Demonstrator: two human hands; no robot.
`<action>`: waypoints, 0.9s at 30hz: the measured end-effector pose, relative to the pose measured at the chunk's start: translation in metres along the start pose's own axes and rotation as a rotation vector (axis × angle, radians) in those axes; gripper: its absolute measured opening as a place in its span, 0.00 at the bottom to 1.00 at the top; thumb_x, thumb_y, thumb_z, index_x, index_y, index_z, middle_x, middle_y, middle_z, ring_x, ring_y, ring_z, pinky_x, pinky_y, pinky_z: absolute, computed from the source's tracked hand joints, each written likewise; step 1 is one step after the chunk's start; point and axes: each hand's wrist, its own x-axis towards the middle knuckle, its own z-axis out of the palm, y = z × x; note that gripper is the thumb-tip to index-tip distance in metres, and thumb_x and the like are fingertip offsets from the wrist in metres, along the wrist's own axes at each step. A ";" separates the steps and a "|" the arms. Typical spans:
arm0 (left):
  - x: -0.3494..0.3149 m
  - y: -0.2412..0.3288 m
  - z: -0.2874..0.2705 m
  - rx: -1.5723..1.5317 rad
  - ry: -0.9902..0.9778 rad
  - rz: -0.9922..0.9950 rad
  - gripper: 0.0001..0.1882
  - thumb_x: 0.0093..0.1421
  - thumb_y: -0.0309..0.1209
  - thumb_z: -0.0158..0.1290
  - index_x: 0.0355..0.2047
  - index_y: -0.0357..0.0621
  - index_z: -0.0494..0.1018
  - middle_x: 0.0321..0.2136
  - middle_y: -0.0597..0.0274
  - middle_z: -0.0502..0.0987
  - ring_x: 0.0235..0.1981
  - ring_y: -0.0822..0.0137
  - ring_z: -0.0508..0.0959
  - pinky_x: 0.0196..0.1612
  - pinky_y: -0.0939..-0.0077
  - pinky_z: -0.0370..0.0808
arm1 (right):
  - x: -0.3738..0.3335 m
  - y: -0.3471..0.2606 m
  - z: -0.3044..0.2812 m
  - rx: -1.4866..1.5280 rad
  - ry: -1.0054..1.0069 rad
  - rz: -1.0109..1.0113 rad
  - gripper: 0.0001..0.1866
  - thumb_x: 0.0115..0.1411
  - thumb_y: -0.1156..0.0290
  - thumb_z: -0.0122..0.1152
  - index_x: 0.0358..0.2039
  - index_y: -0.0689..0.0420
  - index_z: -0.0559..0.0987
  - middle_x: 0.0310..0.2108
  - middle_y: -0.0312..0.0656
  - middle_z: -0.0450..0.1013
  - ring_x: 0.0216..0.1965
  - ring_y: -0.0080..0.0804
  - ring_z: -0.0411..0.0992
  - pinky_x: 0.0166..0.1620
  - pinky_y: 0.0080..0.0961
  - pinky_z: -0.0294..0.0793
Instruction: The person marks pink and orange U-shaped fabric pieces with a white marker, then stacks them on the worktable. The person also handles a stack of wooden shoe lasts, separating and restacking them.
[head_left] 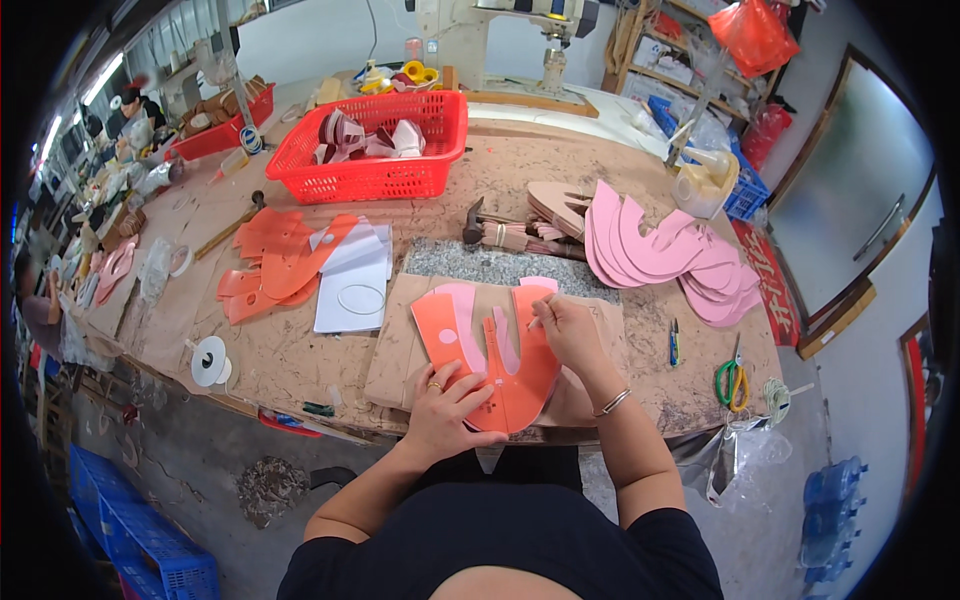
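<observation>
An orange U-shaped pattern piece (437, 325) lies on a pink cut piece (462, 305), whose edges show past it at the top and through its slots. Both rest on a brown padded board (393, 345) in front of me. My left hand (450, 405) is spread flat on the lower left of the orange piece, with a ring on one finger. At the right arm of the orange piece, my right hand (570, 330) is closed in a pinch. A small pale tip shows at its fingers, but what it holds is mostly hidden.
Pink cut pieces (655, 245) are stacked at the right, beside a hammer (475, 222). Green-and-yellow scissors (735, 383) lie near the right edge. Orange patterns (285, 260) and white paper (350, 290) lie left, below a red basket (365, 180). A sewing machine (520, 45) stands behind.
</observation>
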 end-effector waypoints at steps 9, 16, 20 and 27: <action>-0.002 0.001 -0.008 -0.034 -0.057 0.032 0.32 0.46 0.60 0.62 0.45 0.52 0.79 0.49 0.65 0.76 0.58 0.54 0.67 0.63 0.44 0.53 | -0.015 -0.004 -0.017 0.169 0.183 -0.071 0.07 0.67 0.72 0.54 0.37 0.61 0.78 0.27 0.45 0.77 0.30 0.34 0.77 0.35 0.26 0.74; -0.010 -0.017 -0.026 -0.299 0.068 -0.294 0.15 0.63 0.37 0.54 0.45 0.42 0.77 0.31 0.58 0.82 0.35 0.55 0.82 0.37 0.67 0.77 | -0.088 0.011 -0.028 0.005 0.280 -0.443 0.05 0.60 0.72 0.63 0.34 0.58 0.78 0.33 0.44 0.78 0.35 0.37 0.77 0.40 0.29 0.74; 0.001 -0.044 -0.044 -0.669 0.373 -0.691 0.13 0.70 0.30 0.44 0.48 0.37 0.74 0.38 0.57 0.81 0.37 0.67 0.82 0.36 0.72 0.80 | -0.106 -0.006 -0.016 -0.251 -0.103 -0.687 0.13 0.53 0.64 0.69 0.37 0.54 0.79 0.40 0.39 0.79 0.45 0.38 0.76 0.48 0.37 0.73; -0.005 -0.056 -0.065 -0.756 0.944 -0.372 0.17 0.71 0.28 0.38 0.56 0.34 0.66 0.50 0.51 0.75 0.50 0.61 0.78 0.52 0.64 0.78 | -0.092 0.001 -0.020 -0.074 -0.115 -0.507 0.07 0.57 0.75 0.62 0.38 0.56 0.80 0.40 0.42 0.79 0.43 0.37 0.77 0.46 0.31 0.75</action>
